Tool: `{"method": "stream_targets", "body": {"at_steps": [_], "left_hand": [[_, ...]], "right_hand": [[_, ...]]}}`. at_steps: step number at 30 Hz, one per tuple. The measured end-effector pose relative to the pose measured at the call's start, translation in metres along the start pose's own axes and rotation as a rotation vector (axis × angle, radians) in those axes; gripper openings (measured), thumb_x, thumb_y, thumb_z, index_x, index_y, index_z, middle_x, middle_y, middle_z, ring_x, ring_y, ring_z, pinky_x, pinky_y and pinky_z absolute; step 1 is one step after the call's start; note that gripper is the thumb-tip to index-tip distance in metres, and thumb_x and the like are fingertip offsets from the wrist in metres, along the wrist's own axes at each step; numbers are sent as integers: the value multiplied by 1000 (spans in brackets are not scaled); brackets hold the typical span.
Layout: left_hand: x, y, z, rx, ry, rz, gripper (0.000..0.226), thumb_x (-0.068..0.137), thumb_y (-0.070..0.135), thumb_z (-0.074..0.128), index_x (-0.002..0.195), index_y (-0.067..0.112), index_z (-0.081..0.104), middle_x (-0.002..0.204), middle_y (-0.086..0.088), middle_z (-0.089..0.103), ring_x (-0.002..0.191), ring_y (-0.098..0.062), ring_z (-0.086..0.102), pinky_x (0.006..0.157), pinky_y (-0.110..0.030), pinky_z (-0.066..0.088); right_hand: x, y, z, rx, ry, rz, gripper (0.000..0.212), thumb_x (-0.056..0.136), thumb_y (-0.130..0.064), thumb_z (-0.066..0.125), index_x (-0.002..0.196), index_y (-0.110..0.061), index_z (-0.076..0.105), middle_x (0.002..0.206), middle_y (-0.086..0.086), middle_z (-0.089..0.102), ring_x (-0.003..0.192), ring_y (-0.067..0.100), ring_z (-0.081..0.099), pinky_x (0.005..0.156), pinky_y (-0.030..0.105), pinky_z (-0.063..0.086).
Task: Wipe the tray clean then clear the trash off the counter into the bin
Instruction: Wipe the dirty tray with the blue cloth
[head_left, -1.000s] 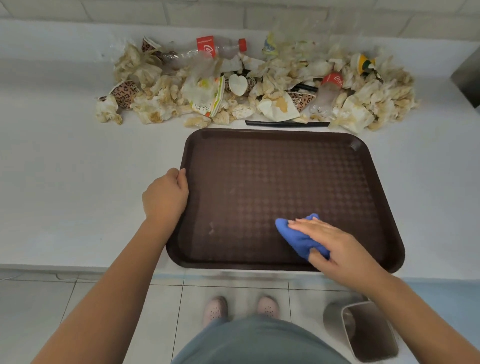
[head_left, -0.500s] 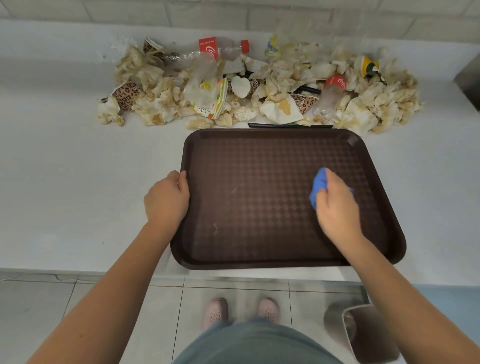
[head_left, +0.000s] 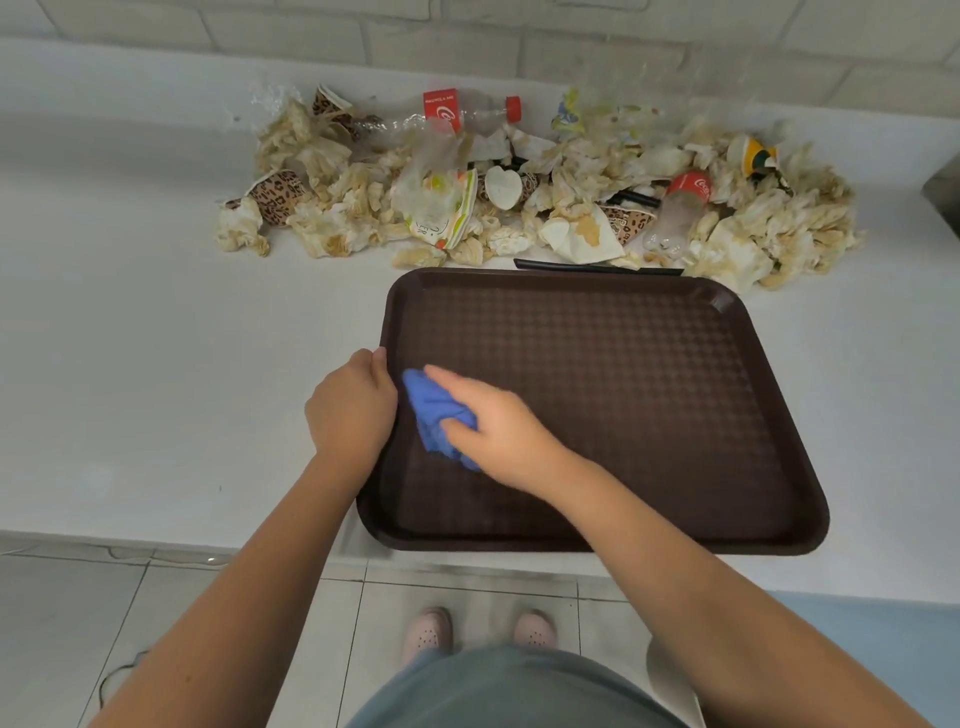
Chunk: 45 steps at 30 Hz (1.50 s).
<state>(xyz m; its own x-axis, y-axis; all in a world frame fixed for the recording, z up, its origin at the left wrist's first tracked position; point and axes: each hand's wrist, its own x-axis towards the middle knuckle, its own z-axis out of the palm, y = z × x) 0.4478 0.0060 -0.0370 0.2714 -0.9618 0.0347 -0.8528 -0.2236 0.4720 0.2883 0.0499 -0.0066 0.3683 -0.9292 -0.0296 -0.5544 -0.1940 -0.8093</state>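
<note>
Two holds are seen: the stiff, likely light tray (head_left: 649, 415) is gripped at its left edge by curled fingers of the left hand (head_left: 350, 405), the soft cloth (head_left: 431, 410) pinched by the right hand (head_left: 493, 431).

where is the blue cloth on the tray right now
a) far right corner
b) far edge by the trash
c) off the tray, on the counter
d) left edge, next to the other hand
d: the right hand holds the cloth at the left edge of the tray, right beside the left hand, which grips the rim.
</note>
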Motion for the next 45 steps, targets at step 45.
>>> {"method": "stream_targets", "body": {"at_steps": [45], "left_hand": [[-4,1,-1,-83,36,-17,37,100,34,34,90,6,56,79,-15,64,74,-34,58,63,-33,37]], "right_hand": [[-62,5,17,-163,-170,-184,53,81,-17,46,134,-14,52,132,-1,57,124,3,43,107,8,22]]}}
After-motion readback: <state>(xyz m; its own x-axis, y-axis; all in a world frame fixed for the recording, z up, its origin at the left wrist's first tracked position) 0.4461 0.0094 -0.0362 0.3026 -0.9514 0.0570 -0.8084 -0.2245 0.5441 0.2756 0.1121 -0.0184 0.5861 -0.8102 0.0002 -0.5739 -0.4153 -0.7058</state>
